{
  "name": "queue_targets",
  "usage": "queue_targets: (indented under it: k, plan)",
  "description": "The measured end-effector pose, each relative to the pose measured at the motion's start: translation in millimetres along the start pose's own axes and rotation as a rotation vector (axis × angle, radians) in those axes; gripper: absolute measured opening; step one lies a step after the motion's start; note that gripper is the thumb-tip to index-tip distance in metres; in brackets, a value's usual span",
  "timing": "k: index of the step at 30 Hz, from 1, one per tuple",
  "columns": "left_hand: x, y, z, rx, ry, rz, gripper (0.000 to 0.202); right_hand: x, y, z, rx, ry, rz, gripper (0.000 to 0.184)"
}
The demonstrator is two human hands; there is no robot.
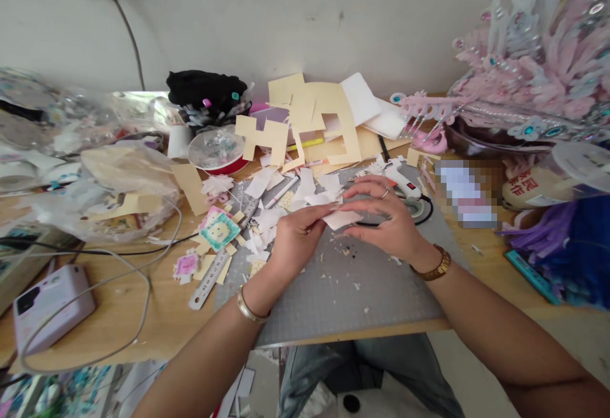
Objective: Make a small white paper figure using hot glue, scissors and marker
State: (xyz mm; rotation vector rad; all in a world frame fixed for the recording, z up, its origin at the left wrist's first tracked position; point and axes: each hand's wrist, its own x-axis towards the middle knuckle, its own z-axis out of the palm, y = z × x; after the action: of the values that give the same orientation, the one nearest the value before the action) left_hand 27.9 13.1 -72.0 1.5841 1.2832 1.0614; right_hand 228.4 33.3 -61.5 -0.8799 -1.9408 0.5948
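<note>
At the frame's centre, the left hand [299,238] pinches white paper [342,219]; the right hand [391,220] curves beside it, spread.

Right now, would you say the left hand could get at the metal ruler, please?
Probably yes: the left hand is near the metal ruler, whose near end lies uncovered on the table. The hand seems busy with a white piece, though.
</note>
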Motion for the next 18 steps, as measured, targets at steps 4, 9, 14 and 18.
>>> queue_targets:
  k: [4,9,14,18]
  plan:
    - [-0.7,-1.6,1.5,-0.006,0.011,-0.008,0.032,1.2,1.4,-0.8,0.003,0.045,-0.055,0.007]
    - [0.2,-1.6,4.7,-0.187,-0.181,-0.154,0.042,-0.5,-0.3,4.5,0.133,0.041,0.053,0.008]
    - [1.8,7.4,-2.0,-0.596,-0.554,-0.367,0.068,-1.4,-3.6,5.9,0.394,-0.087,0.225,0.018]
    - [1.3,11.4,-7.2,-0.59,-0.66,-0.46,0.036,-0.1,-3.4,3.1,0.466,-0.179,0.31,0.027]
